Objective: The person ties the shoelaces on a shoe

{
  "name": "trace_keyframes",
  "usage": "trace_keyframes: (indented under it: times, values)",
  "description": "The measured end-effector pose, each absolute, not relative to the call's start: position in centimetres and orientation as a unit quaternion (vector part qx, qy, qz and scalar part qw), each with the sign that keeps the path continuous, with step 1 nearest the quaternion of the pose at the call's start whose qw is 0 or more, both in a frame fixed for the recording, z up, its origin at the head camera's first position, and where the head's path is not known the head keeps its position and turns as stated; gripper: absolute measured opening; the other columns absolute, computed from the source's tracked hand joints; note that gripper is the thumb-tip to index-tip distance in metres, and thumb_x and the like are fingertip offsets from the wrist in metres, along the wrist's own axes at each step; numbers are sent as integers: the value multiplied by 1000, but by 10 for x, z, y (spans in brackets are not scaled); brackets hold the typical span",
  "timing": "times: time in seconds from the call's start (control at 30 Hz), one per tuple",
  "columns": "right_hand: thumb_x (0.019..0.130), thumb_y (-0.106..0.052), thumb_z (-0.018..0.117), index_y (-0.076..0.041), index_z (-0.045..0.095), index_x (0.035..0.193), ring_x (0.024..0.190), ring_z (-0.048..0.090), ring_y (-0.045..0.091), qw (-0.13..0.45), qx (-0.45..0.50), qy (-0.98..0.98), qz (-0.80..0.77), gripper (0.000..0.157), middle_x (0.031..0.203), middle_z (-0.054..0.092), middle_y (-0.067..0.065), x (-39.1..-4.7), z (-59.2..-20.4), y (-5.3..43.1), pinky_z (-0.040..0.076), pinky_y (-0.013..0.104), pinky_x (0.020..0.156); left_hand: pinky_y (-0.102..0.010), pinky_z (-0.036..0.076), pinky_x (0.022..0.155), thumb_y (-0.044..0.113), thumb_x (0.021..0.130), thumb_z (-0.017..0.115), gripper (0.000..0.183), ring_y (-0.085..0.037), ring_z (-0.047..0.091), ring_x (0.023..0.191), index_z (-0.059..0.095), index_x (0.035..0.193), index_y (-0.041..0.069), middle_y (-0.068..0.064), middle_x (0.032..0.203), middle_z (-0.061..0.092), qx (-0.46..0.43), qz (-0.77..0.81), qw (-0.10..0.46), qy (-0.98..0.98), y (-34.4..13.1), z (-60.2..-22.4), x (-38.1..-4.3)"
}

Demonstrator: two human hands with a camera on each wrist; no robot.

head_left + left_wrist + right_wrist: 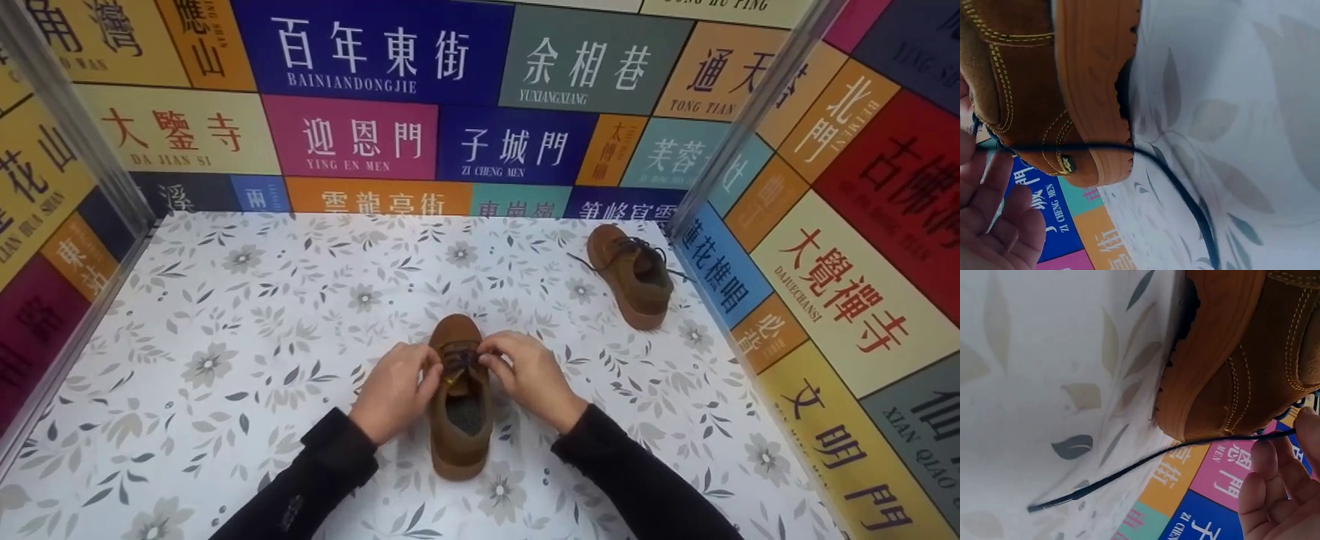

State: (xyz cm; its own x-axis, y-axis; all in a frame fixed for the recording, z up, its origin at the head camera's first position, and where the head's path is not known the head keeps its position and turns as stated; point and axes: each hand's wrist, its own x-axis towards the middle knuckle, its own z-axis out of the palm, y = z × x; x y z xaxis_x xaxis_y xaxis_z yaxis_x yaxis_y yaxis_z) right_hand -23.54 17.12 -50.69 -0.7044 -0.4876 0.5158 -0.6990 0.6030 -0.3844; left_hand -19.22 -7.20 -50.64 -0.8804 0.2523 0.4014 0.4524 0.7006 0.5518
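A brown lace-up shoe (pixel 459 452) stands on the patterned surface with its toe pointing away from me. My left hand (pixel 394 388) is at the left of its lacing and pinches a dark shoelace (pixel 1176 183), whose free length runs across the shoe's side and down to the surface. On the opposite side, my right hand (pixel 532 381) pinches the other lace end (pixel 1129 468) between thumb and finger. That end trails off past the toe to its tip. In the head view the fingers partly cover the crossed laces over the tongue.
A second brown shoe (pixel 639 311) sits at the back right, its laces loose. White floral covering (pixel 300 300) spreads under both shoes. Colourful panels with Chinese lettering (pixel 375 52) wall in the back and sides, with clear edge strips (pixel 757 105) at the corners.
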Motion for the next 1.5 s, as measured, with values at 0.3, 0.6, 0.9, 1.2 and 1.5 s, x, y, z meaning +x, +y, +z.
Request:
trace_keyframes:
  times: [0.3, 0.6, 0.9, 1.2, 1.5]
  values:
    - [89, -19, 85, -17, 82, 99, 81, 71, 19, 273, 374, -864, 198, 10, 87, 76, -3, -232, -502, 187, 58, 36, 75, -39, 46, 70, 27, 87, 83, 13, -22, 58, 75, 79, 84, 15, 0, 79, 73, -245, -137, 210, -937, -88, -496, -196]
    - [86, -20, 88, -17, 83, 88, 82, 69, 18, 225, 337, -889, 212, 6, 87, 74, -3, -228, -528, 208, 58, 34, 75, -37, 56, 71, 8, 83, 87, 8, -22, 66, 75, 82, 82, 13, 0, 77, 66, -215, -191, 193, -938, -109, -524, -194]
    - [98, -23, 79, -16, 83, 98, 84, 72, 9, 38, 210, -894, 394, 9, 92, 81, -5, -228, -521, 219, 56, 26, 77, -27, 52, 70, 12, 98, 78, 9, -12, 65, 73, 77, 90, 9, -2, 81, 73, -83, -496, 76, -861, -109, -509, -206]
    - [104, -22, 71, 8, 73, 111, 81, 70, 18, -81, 98, -788, 603, 31, 86, 74, 2, -236, -516, 209, 52, 24, 71, -32, 51, 96, 16, 108, 63, 19, -21, 71, 106, 74, 101, 4, -5, 115, 82, -22, -804, -86, -588, -70, -500, -217]
    - [105, -16, 70, 4, 73, 114, 80, 65, 13, -90, 82, -710, 694, 22, 87, 72, -2, -239, -501, 190, 56, 27, 71, -22, 59, 80, 11, 106, 67, 20, -11, 73, 85, 76, 117, -3, -10, 96, 79, -40, -733, -42, -677, -37, -496, -221]
